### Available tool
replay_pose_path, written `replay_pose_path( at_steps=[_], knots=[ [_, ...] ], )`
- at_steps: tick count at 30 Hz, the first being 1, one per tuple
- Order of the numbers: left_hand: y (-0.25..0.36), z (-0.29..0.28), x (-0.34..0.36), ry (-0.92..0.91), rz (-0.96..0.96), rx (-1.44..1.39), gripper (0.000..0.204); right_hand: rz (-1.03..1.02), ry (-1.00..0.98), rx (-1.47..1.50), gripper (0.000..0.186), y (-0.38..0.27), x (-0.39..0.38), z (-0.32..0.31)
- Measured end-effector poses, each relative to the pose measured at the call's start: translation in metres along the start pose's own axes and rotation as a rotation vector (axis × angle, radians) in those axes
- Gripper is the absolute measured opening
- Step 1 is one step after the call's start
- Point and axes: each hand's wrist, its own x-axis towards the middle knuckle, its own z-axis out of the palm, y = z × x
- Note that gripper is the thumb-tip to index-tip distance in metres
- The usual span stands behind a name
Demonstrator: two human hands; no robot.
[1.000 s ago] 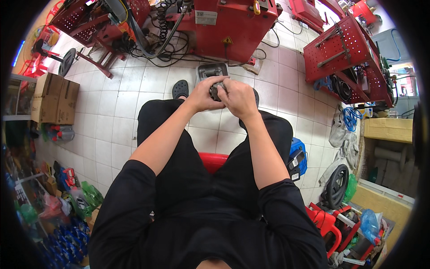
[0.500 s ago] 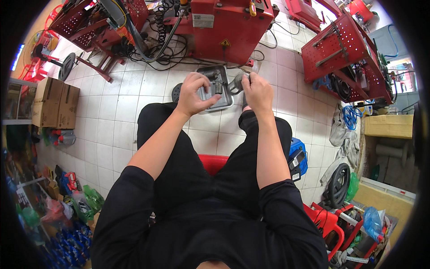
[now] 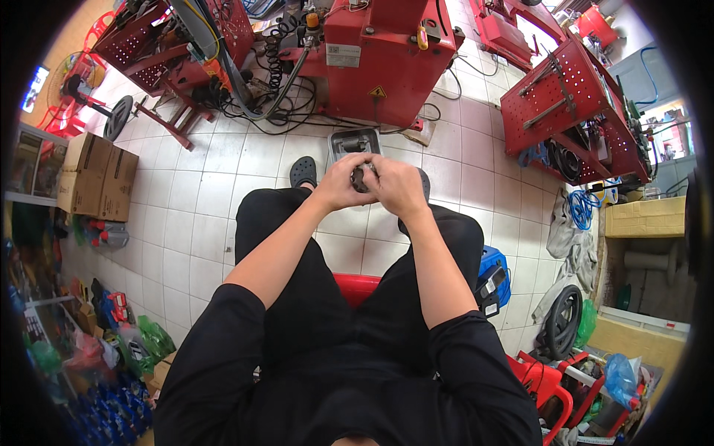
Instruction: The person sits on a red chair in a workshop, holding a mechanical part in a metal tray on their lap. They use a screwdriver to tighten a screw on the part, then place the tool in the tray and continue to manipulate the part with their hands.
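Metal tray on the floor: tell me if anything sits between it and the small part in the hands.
Nothing visible does. Both hands hold the small dark part just above the metal tray.

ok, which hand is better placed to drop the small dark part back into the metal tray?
Right, probably. Both the left hand and right hand grip the small dark part together, above the metal tray on the floor. The right hand covers more of the part, though the difference is small.
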Motion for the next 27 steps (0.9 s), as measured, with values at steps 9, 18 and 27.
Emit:
replay_pose_path(
  at_steps=[9, 18, 27],
  knots=[
    [-0.016, -0.040, -0.018, 0.369, 0.103, 0.028, 0.036, 0.268, 0.170, -0.267, 0.031, 0.037, -0.003, -0.025],
    [0.015, -0.004, 0.003, 0.079, 0.016, 0.005, 0.074, 0.109, 0.035, 0.023, 0.028, 0.018, -0.003, -0.023],
    [0.016, -0.002, 0.004, 0.006, -0.075, -0.007, 0.084, 0.101, 0.001, 0.137, 0.028, 0.011, -0.003, -0.012]
  ],
)
